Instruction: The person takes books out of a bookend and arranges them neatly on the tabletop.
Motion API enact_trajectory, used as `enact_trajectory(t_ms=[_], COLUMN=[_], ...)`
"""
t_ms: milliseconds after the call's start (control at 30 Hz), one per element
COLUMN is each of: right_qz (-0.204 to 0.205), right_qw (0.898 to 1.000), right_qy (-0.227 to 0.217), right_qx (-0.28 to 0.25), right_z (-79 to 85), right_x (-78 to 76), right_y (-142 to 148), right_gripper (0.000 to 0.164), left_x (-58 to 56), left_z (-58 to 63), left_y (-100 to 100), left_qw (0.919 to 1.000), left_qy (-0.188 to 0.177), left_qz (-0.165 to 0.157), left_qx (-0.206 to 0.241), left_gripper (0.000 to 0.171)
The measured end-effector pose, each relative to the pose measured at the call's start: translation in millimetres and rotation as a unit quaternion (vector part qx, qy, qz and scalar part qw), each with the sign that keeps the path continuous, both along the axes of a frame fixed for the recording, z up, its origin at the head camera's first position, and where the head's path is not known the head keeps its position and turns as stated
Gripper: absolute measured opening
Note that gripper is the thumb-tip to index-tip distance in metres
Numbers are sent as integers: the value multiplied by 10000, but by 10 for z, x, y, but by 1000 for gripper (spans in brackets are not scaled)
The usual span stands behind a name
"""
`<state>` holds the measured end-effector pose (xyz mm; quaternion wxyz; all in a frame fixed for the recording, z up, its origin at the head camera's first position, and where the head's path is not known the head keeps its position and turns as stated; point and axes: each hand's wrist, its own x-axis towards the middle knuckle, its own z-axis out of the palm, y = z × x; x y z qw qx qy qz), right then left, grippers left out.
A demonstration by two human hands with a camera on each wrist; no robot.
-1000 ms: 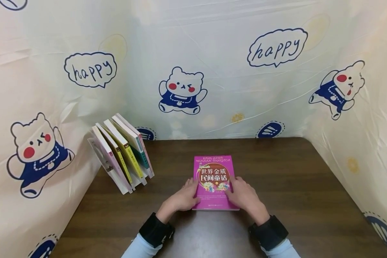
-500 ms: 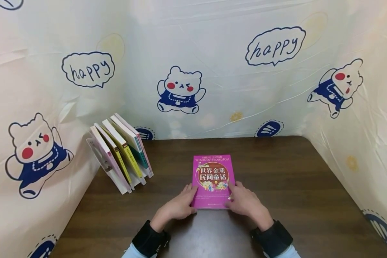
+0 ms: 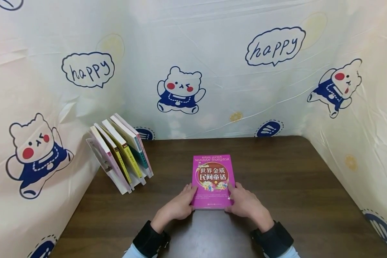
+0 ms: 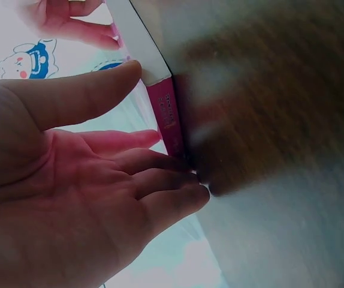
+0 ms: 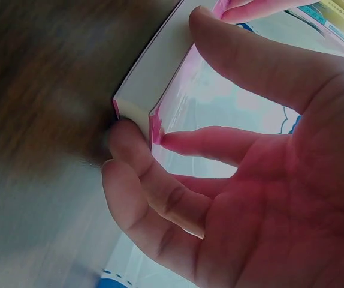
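Observation:
A pink paperback book (image 3: 213,199) lies flat on the brown table, front cover up, between both hands. My left hand (image 3: 177,205) touches its left side; in the left wrist view the fingers lie nearly straight beside the pink spine (image 4: 167,114), and the thumb tip reaches the near page edge. My right hand (image 3: 247,203) is at the opposite side. Seen from the right wrist, its index finger (image 5: 220,144) extends to the cover's edge, two bent fingers meet the corner, and the thumb rests along the near edge. Neither palm presses on the cover.
Several books (image 3: 122,154) stand leaning in a row at the table's back left, spines toward me. A pale cloth (image 3: 225,93) printed with bears and "happy" bubbles encloses the table (image 3: 293,200) at the back and sides.
Both hands have slid back toward me along the book's sides. The thumbs have come off the cover to its near edge. The book has barely shifted.

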<state>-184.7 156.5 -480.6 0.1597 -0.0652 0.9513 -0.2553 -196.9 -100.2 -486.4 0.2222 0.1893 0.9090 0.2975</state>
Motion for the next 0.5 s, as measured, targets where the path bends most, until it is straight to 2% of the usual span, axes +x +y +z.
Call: enact_trajectory(t_ms=[500], right_qz=[-2], right_qw=[9999], right_qy=[144], right_qx=[18], right_z=[-3], right_x=[-42], right_y=[11], right_gripper=[92], left_x=[-33], left_z=[-19], left_y=[50], left_qw=[9998], left_qy=[138], left_qz=[-27], left_qx=[-117], left_gripper=[67])
